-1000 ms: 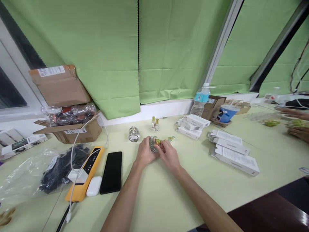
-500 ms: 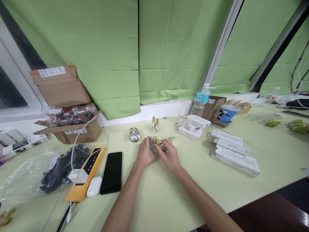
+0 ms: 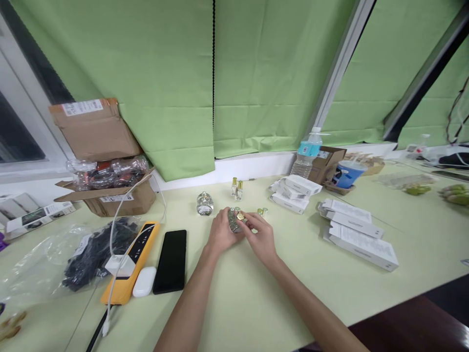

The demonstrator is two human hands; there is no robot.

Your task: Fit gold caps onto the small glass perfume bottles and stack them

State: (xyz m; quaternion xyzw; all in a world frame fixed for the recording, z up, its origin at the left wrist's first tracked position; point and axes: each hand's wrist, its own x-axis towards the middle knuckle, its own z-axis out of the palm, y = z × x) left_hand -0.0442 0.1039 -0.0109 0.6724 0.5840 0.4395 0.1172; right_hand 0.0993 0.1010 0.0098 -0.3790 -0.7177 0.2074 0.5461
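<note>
Near the middle of the table my left hand (image 3: 222, 231) is closed around a clear, faceted glass bottle (image 3: 233, 226). My right hand (image 3: 259, 234) pinches a round gold cap (image 3: 240, 215) at the bottle's top, thumb and fingers together. Fingers hide much of the bottle. Just behind my hands stand two small glass vials with gold caps (image 3: 239, 190). A round glass perfume bottle (image 3: 204, 203) stands to the left of them. Some small greenish-gold caps or bottles (image 3: 262, 212) lie right beside my right hand, too small to make out.
On the left are a black phone (image 3: 170, 262), a white case (image 3: 144, 281), an orange power strip (image 3: 135, 261) and an open cardboard box (image 3: 117, 203). White boxes (image 3: 361, 242), a water bottle (image 3: 307, 154) and a blue cup (image 3: 349, 174) stand on the right.
The view has shifted slightly. My right fingers have turned a little at the gold cap, which now tilts more toward me. Both hands stay at the glass bottle.
</note>
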